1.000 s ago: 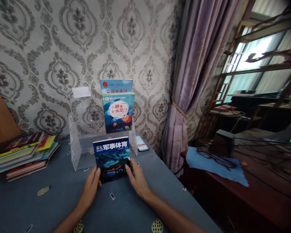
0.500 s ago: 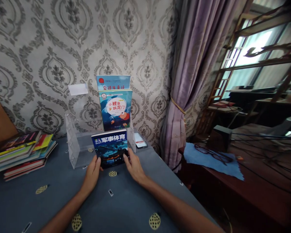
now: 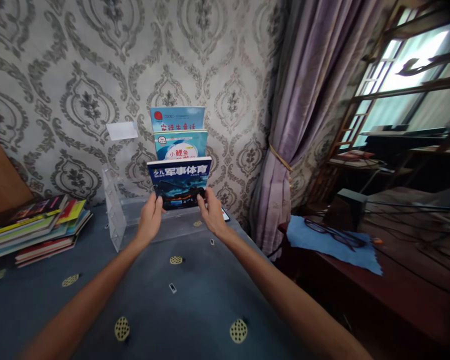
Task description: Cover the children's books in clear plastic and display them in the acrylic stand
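I hold a dark blue book upright with both hands over the front of a clear acrylic book stand. My left hand grips its lower left corner and my right hand grips its lower right corner. Behind it two light blue picture books stand in the stand's rear tiers: a fish-cover book and, further back, another book. The held book hides most of the fish cover.
A stack of several colourful books lies at the left on the blue patterned tablecloth. A purple curtain hangs at right. Beside it a dark wooden desk carries a blue cloth with glasses and cables.
Both hands lifted the dark blue book off the tablecloth and carried it up and away, to in front of the fish-cover book in the stand.
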`<state>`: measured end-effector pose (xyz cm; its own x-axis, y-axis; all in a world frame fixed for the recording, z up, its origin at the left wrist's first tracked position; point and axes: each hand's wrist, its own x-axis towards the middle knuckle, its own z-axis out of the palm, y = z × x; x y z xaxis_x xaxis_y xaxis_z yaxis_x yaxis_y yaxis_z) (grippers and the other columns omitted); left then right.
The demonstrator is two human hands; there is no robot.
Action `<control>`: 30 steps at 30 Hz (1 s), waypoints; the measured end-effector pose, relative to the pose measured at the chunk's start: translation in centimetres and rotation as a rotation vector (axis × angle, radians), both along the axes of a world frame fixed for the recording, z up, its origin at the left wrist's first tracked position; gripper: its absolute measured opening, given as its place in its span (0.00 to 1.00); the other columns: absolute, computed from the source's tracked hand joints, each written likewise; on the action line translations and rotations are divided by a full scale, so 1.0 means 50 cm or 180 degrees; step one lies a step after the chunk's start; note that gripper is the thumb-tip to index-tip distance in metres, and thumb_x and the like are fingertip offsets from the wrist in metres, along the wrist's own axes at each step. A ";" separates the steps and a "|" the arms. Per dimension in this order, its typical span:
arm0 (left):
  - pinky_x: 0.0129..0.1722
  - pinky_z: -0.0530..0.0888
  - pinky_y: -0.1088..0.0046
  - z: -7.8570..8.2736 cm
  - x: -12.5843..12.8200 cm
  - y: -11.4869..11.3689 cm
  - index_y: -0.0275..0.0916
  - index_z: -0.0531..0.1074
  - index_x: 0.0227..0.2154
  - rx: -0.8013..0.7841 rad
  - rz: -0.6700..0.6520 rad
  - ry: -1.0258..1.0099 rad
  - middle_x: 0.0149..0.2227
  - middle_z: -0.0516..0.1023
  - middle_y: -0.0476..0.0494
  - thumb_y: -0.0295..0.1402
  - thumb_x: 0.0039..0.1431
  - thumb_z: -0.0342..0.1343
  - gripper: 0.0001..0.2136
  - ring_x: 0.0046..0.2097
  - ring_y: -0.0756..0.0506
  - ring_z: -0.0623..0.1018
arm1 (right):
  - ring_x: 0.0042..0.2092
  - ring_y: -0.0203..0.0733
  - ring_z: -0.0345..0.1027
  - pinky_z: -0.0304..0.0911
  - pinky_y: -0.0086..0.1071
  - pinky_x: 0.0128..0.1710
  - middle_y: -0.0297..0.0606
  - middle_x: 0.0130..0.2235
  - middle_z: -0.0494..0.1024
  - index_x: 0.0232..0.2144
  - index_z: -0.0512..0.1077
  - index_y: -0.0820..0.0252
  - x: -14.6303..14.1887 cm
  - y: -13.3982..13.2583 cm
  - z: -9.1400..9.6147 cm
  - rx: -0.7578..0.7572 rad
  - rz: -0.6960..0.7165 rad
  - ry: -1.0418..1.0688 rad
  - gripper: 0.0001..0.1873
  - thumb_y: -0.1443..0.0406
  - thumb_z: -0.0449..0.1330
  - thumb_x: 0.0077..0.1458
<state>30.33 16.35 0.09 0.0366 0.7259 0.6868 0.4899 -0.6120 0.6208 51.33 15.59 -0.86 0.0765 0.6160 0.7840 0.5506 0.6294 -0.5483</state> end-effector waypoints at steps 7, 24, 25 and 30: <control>0.38 0.70 0.67 0.062 0.014 0.050 0.43 0.61 0.31 0.0406 0.0203 0.0282 0.27 0.67 0.49 0.47 0.71 0.39 0.17 0.32 0.45 0.73 | 0.30 0.41 0.59 0.58 0.35 0.34 0.31 0.30 0.64 0.37 0.60 0.54 0.024 0.055 0.067 0.0113 0.0010 -0.0089 0.09 0.56 0.47 0.64; 0.46 0.69 0.65 0.046 0.016 0.081 0.39 0.65 0.32 0.0494 0.0669 0.1080 0.36 0.70 0.42 0.35 0.72 0.41 0.13 0.42 0.42 0.72 | 0.35 0.43 0.62 0.62 0.37 0.40 0.37 0.34 0.69 0.36 0.62 0.54 0.048 0.112 0.030 -0.0052 -0.0080 -0.0238 0.08 0.57 0.48 0.63; 0.46 0.69 0.65 0.047 0.017 0.081 0.39 0.64 0.31 0.0478 0.0674 0.1096 0.35 0.70 0.41 0.34 0.72 0.42 0.12 0.42 0.42 0.73 | 0.35 0.43 0.62 0.62 0.37 0.40 0.37 0.34 0.70 0.37 0.62 0.55 0.049 0.112 0.032 -0.0040 -0.0083 -0.0248 0.08 0.58 0.49 0.63; 0.45 0.70 0.65 0.044 0.019 0.083 0.40 0.64 0.31 0.0372 0.0651 0.1163 0.35 0.72 0.40 0.32 0.71 0.42 0.11 0.42 0.41 0.74 | 0.35 0.44 0.64 0.63 0.37 0.40 0.38 0.35 0.71 0.38 0.64 0.56 0.053 0.115 0.029 -0.0028 -0.0230 -0.0364 0.07 0.60 0.49 0.63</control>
